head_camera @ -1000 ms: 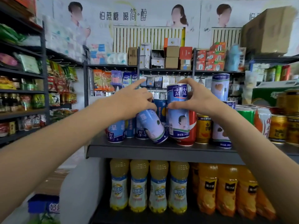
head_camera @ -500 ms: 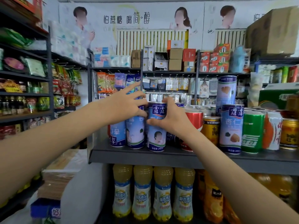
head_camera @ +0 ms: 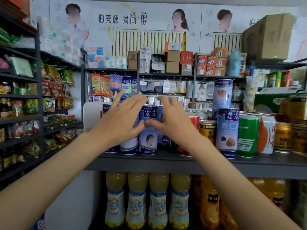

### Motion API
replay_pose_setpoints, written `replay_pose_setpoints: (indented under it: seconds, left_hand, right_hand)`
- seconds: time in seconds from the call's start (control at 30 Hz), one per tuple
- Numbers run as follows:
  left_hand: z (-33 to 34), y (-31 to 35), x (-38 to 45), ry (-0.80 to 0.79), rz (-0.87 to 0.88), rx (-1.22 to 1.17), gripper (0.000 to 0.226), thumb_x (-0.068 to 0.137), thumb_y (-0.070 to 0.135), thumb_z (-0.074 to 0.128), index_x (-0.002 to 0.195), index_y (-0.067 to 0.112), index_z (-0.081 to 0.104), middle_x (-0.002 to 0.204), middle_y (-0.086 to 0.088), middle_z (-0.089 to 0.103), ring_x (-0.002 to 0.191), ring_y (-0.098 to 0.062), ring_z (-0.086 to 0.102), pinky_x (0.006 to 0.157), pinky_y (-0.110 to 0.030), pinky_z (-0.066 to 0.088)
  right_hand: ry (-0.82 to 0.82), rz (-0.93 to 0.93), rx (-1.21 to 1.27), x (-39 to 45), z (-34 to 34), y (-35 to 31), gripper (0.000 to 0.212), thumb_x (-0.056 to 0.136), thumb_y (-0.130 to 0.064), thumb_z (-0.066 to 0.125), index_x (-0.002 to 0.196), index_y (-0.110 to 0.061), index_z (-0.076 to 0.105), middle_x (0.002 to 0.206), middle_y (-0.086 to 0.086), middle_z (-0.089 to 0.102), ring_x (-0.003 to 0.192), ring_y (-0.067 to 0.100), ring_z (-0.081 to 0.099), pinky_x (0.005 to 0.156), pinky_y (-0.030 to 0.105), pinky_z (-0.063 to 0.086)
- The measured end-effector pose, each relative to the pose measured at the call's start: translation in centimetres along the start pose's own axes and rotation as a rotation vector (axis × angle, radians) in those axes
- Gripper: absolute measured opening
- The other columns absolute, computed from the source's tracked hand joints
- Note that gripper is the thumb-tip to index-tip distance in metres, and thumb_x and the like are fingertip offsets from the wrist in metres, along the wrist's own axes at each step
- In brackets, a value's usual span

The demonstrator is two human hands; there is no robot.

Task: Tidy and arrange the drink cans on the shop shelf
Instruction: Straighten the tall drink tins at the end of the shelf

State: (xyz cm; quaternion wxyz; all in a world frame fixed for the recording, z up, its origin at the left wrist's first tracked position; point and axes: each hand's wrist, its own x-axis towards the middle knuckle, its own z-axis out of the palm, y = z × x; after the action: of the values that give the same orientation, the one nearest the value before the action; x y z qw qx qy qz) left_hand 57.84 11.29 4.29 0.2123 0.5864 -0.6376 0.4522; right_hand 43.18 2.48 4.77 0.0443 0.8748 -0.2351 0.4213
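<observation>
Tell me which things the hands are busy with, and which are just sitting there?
Part of the job:
left hand
right hand
blue and white cans
tall almond can
green can
shelf

Just sitting there:
yellow bottles below
cardboard boxes up top
snack packets

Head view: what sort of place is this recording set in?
Most likely a small grocery or convenience shop. Dark metal shelving carries rows of drink cans above bottled drinks, snack packets fill the racks on the left, and cartons are stacked up top.
</observation>
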Motion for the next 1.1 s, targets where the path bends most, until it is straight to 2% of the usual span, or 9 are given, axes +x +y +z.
replay_pose_setpoints:
  seconds: [0.13,0.27,0.47,0.6,0.7,0.8,0.9,1.0,1.1]
  left_hand:
    - [0.3,1.2,1.1,0.053,0.041,0.046,0.058,0.084,0.038,0.029,0.129,0.007,0.049,0.134,-0.008,0.051,0.127,-0.022,0.045,0.113,-0.039,0.000]
    - [1.5,2.7,2.0,-0.103,-0.032,0.056,0.069,0.088,0.054,0.040,0.142,0.014,0.029,0.149,-0.005,0.029,0.138,-0.021,0.024,0.111,-0.038,-0.013]
    - [2.0,2.3,2.1,-0.157,-0.028,0.099,0.076,0.083,0.052,0.055,0.143,0.018,0.024,0.136,0.000,0.042,0.129,-0.020,0.036,0.111,-0.036,-0.012]
    - [1.7,2.2,2.2,-0.184,-0.035,0.056,0.074,0.083,0.053,0.054,0.142,0.022,0.023,0.137,0.005,0.039,0.130,-0.016,0.033,0.112,-0.036,-0.012]
    - [1.7,2.0,1.9,-0.167,-0.055,0.022,0.073,0.082,0.052,0.055,0.142,0.024,0.025,0.138,0.006,0.039,0.130,-0.016,0.032,0.113,-0.037,-0.010]
    - [1.9,1.9,1.2,-0.115,-0.087,-0.037,0.072,0.081,0.047,0.060,0.142,0.024,0.029,0.137,0.003,0.041,0.129,-0.020,0.034,0.114,-0.040,0.000]
    - [2.4,1.6,0.7,-0.040,-0.078,-0.026,0.071,0.077,0.043,0.067,0.138,0.018,0.040,0.129,-0.004,0.051,0.121,-0.026,0.044,0.110,-0.045,0.017]
    - [2.8,1.4,0.6,-0.016,-0.079,-0.001,0.070,0.073,0.043,0.070,0.133,0.016,0.046,0.121,-0.006,0.055,0.114,-0.029,0.050,0.104,-0.049,0.026]
    - [2.8,1.3,0.6,-0.014,-0.080,0.000,0.070,0.073,0.044,0.070,0.133,0.016,0.046,0.121,-0.006,0.056,0.113,-0.029,0.050,0.102,-0.048,0.028]
  right_hand:
    - [0.067,0.135,-0.131,-0.6,-4.7,3.9,0.057,0.081,-0.046,0.063,0.126,-0.014,0.047,0.126,0.009,0.048,0.120,0.026,0.035,0.098,0.033,0.031]
    - [-0.092,0.087,-0.311,-1.0,-3.7,4.5,0.063,0.078,-0.057,0.059,0.126,-0.017,0.046,0.128,0.008,0.049,0.122,0.028,0.037,0.100,0.039,0.030]
    - [-0.266,0.108,-0.361,-0.9,-2.8,5.0,0.065,0.083,-0.049,0.060,0.135,-0.021,0.032,0.132,0.010,0.046,0.124,0.032,0.040,0.109,0.047,0.020]
    - [-0.177,-0.100,-0.546,-0.8,-1.9,3.6,0.053,0.085,-0.042,0.057,0.128,-0.014,0.043,0.128,0.007,0.051,0.127,0.025,0.038,0.115,0.045,0.004]
    - [-0.336,-0.280,-0.725,-0.1,-1.1,2.1,0.033,0.089,-0.037,0.054,0.111,-0.013,0.054,0.109,0.004,0.061,0.115,0.024,0.050,0.115,0.045,0.001]
    - [-0.587,-0.285,-0.884,1.7,-0.5,1.1,0.038,0.088,-0.044,0.055,0.112,-0.014,0.057,0.110,0.001,0.061,0.113,0.024,0.054,0.115,0.049,0.001]
    - [-0.749,-0.258,-0.960,3.0,0.6,0.5,0.059,0.081,-0.056,0.058,0.125,-0.018,0.050,0.121,0.000,0.057,0.121,0.025,0.050,0.113,0.054,0.002]
    - [-0.742,-0.265,-0.985,3.1,1.3,0.6,0.069,0.076,-0.059,0.063,0.130,-0.019,0.046,0.128,-0.001,0.053,0.125,0.026,0.046,0.113,0.056,0.004]
    - [-0.672,-0.269,-1.023,2.1,1.6,0.7,0.061,0.080,-0.054,0.062,0.128,-0.019,0.049,0.125,-0.001,0.056,0.127,0.029,0.043,0.112,0.055,-0.001]
